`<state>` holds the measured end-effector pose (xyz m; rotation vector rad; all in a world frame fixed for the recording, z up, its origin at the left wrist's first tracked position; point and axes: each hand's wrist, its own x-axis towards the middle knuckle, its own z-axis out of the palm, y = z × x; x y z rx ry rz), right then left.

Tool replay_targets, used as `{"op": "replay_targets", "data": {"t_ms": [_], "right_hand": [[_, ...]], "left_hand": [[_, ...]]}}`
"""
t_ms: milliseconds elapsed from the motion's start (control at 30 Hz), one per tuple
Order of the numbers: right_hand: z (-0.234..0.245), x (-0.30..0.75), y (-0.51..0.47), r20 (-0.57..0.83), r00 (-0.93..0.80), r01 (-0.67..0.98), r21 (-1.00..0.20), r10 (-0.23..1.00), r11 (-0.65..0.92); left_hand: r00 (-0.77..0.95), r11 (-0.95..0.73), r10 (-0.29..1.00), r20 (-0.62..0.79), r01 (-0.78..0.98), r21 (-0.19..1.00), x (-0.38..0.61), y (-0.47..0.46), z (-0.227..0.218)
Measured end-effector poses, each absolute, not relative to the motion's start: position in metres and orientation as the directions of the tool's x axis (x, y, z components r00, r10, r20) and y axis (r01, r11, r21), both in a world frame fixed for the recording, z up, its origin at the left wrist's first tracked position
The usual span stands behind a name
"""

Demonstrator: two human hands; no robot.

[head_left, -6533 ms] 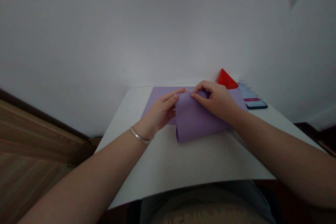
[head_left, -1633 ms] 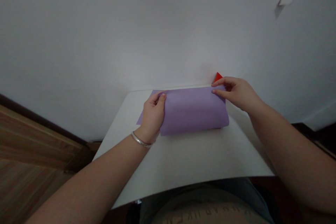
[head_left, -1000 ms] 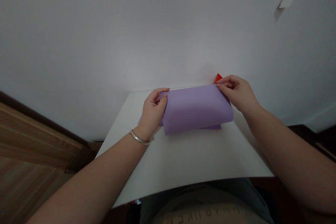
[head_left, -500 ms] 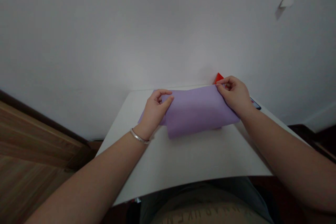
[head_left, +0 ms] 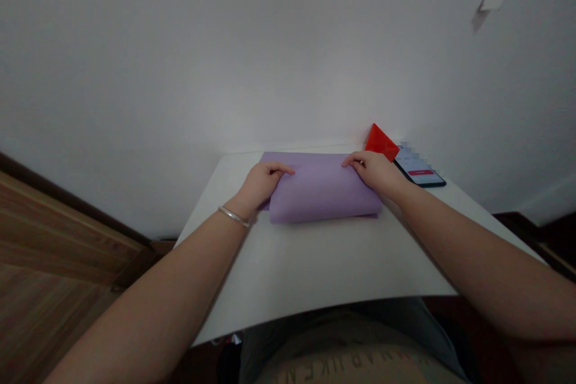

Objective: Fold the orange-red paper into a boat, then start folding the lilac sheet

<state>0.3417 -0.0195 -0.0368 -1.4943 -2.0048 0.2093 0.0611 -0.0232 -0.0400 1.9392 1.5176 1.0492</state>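
Observation:
A sheet of purple paper (head_left: 321,195) lies on the white table, its near side curling round in a loose fold. More purple paper (head_left: 310,158) shows flat behind and under the curled part; whether it is the same sheet I cannot tell. My left hand (head_left: 264,181), a silver bangle on its wrist, is closed on the left end of the upper edge, thumb and fingers together. At the other end of that edge my right hand (head_left: 372,170) pinches the paper between thumb and fingertips.
A folded red paper piece (head_left: 380,143) stands behind my right hand, close to the wall. Beside it on the right lies a phone (head_left: 418,169) with its screen lit. The white table (head_left: 333,270) meets a pale wall (head_left: 288,60) at the back.
Both hands have come down with the upper purple paper, and my right hand has moved left. The curled part now lies lower over the back paper. The red piece and phone show more fully.

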Motion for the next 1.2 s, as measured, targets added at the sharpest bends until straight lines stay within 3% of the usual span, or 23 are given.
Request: {"op": "replay_targets", "data": {"t_ms": [167, 333, 533, 700, 833, 1033, 1200], "right_hand": [[-0.048, 0.339, -0.008, 0.394, -0.259, 0.839, -0.361, 0.882, 0.408], [-0.057, 0.333, 0.001, 0.313, -0.307, 0.875, -0.28, 0.899, 0.396], [-0.054, 0.331, 0.002, 0.252, -0.342, 0.899, -0.193, 0.905, 0.393], [-0.049, 0.327, 0.001, 0.21, -0.321, 0.91, -0.202, 0.924, 0.362], [-0.044, 0.321, -0.003, 0.172, -0.272, 0.933, -0.194, 0.947, 0.303], [-0.035, 0.304, -0.018, 0.163, -0.229, 0.969, -0.054, 0.96, 0.24], [-0.026, 0.29, -0.024, 0.14, -0.212, 0.976, -0.017, 0.967, 0.217]], "left_hand": [[0.13, -0.319, 0.938, 0.321, 0.684, 0.655, 0.057, -0.015, -0.049], [0.282, -0.431, 0.892, 0.353, 0.764, 0.48, 0.051, -0.006, -0.059], [0.434, -0.499, 0.856, 0.281, 0.836, 0.228, 0.048, -0.002, -0.061], [0.491, -0.519, 0.843, 0.222, 0.85, 0.09, 0.057, -0.01, -0.048], [0.451, -0.466, 0.873, 0.187, 0.884, 0.038, 0.066, -0.02, -0.038], [0.388, -0.37, 0.9, 0.197, 0.921, -0.12, 0.078, -0.035, -0.028], [0.332, -0.3, 0.926, 0.182, 0.936, -0.182, 0.089, -0.048, -0.019]]}}
